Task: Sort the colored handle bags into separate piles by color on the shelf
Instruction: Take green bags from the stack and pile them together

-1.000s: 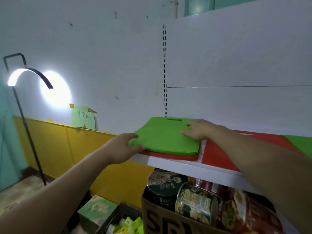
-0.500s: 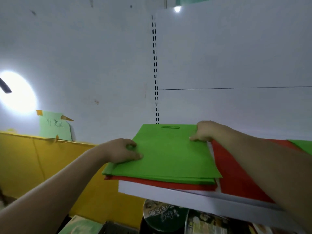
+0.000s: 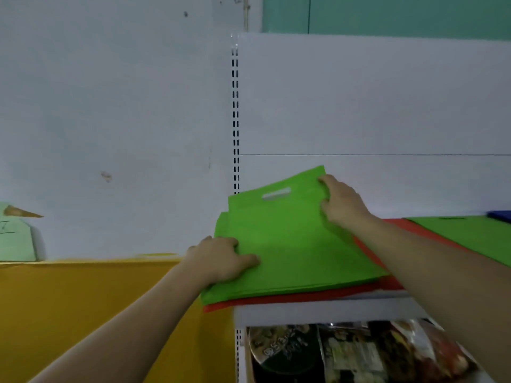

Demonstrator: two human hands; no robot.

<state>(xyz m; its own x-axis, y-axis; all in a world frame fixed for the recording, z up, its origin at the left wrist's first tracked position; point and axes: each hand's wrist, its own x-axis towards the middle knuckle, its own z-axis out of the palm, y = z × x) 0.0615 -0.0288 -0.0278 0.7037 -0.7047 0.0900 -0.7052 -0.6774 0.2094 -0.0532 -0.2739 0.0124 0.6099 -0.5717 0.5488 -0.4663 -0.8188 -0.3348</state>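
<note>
Both left hand (image 3: 218,258) and right hand (image 3: 343,203) fingers (image 3: 325,180) pinch green bag (image 3: 290,244).

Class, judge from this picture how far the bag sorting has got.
Done: little: green bags lie on red bags; further right another green bag overlaps red, with a blue bag behind. In hand: left hand grips the green bags' left edge, right hand lifts their far corner. Left: separate piles for each colour on the shelf.

The flat green handle bags (image 3: 290,244) look like matt, felt-like cloth. The white shelf edge (image 3: 318,310) appears smooth painted metal. Glossy printed food packets (image 3: 359,355) shine below.
</note>
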